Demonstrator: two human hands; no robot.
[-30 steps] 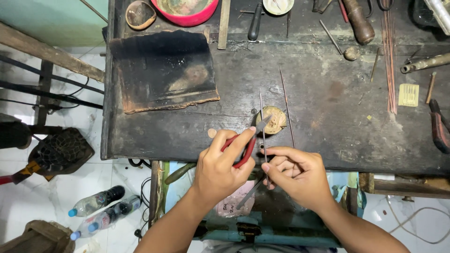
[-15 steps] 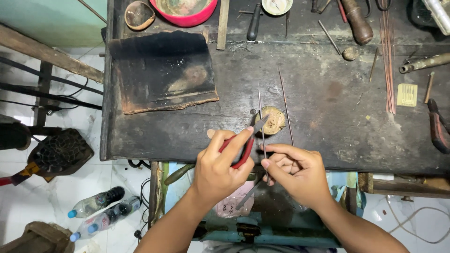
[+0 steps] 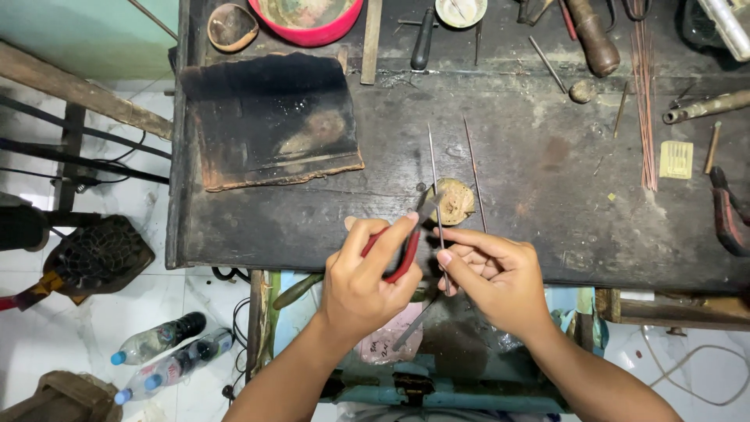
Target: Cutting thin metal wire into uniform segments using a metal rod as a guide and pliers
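The thin metal rod point(image 3: 434, 176) stands between the two hands at the near edge of the dark counter point(image 3: 547, 203), its upper end pointing away across the top. The left hand point(image 3: 367, 277) is clenched around the red handles of the pliers point(image 3: 406, 242), whose nose meets the rod just above the fingertips. The right hand point(image 3: 496, 277) pinches the rod's lower part between thumb and forefinger, a closed grip on it.

Against the pictures from half a second and a second ago, both hands and the rod sit in nearly the same place; the pliers remain at the rod, and only a slight shift of the fingers shows.

Just beyond the grip, touching or nearly touching the rod, lies a small round brass-coloured disc point(image 3: 453, 202). A second thin rod point(image 3: 473, 172) lies just to the right of the held one, close alongside. Below the grip the counter ends, and both wrists hang over open space above a blue frame point(image 3: 437, 387).

Beyond and left of the grip lies a scorched dark slab point(image 3: 269, 121), well apart. Straight ahead the counter is bare for some way. Far beyond are a red bowl point(image 3: 308, 16), a wooden-handled tool point(image 3: 592, 35) and a bundle of copper rods point(image 3: 647, 94) to the right. Another pair of pliers point(image 3: 726, 211) lies at the right edge. Plastic bottles point(image 3: 156, 352) lie on the floor, low left.
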